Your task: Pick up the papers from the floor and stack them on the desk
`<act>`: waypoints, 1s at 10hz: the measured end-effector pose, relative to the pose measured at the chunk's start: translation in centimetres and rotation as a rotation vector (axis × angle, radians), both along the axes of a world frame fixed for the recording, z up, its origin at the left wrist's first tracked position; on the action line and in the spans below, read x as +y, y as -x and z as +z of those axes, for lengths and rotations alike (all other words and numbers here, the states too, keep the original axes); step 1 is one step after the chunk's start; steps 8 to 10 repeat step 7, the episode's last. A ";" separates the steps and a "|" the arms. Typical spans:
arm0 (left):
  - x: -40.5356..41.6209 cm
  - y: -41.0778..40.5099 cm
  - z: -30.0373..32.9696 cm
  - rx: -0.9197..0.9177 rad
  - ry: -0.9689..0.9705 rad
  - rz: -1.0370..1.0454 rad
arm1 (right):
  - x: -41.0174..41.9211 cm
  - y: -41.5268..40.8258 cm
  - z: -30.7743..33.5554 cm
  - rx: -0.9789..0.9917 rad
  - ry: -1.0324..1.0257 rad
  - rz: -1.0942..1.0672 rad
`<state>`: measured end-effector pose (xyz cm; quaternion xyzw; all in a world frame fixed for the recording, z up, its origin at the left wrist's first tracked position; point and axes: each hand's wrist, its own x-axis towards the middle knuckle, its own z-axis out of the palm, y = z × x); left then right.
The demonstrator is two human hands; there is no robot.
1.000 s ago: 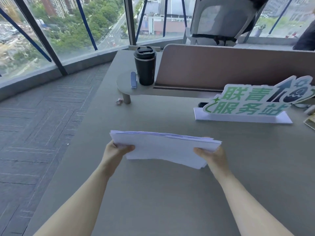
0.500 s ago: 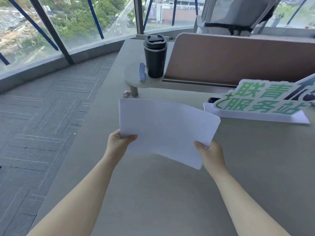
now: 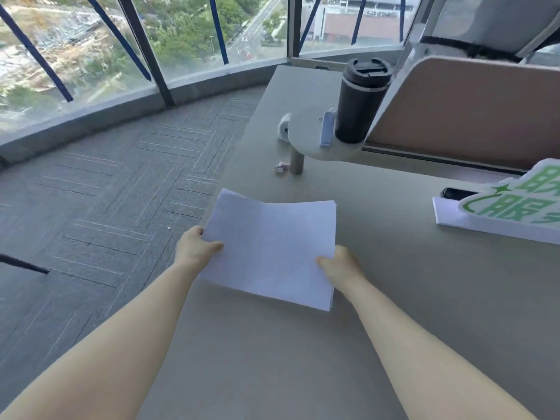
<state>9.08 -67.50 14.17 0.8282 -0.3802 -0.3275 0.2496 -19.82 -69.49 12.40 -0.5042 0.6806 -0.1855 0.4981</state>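
Observation:
A stack of white papers [image 3: 272, 247] lies nearly flat over the grey desk [image 3: 303, 359], close to its left edge. My left hand [image 3: 194, 247] grips the stack's left side, thumb on top. On the near right corner, my right hand [image 3: 339, 265] holds the stack with its thumb on top too. The far left corner of the papers reaches out to the desk's edge. I cannot tell whether the stack rests fully on the desk or hovers just above it.
A black travel mug [image 3: 360, 98] and a small blue object [image 3: 327, 128] stand on a raised round shelf [image 3: 312, 144]. A green and white sign [image 3: 509, 207] sits at the right. A partition [image 3: 469, 110] runs behind. Grey carpet [image 3: 106, 192] lies left of the desk.
The papers have come down from upright, then tilted, to nearly flat on the desk, and shifted toward its left edge. Both hands kept hold of them.

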 end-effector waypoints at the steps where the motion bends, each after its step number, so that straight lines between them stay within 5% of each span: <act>1: -0.8 -1.3 -1.1 -0.040 -0.040 0.009 | -1.4 -1.4 -0.8 0.042 0.006 -0.012; 5: -1.0 -1.8 -2.3 -0.298 -0.137 -0.034 | -1.0 -2.8 -0.8 0.599 -0.015 -0.051; 7: 1.2 -0.4 -1.2 -0.250 0.073 -0.075 | 2.1 -0.8 -0.7 0.259 0.015 -0.183; 10: 1.2 -0.4 -1.2 -0.250 0.073 -0.075 | 2.1 -0.8 -0.7 0.259 0.015 -0.183</act>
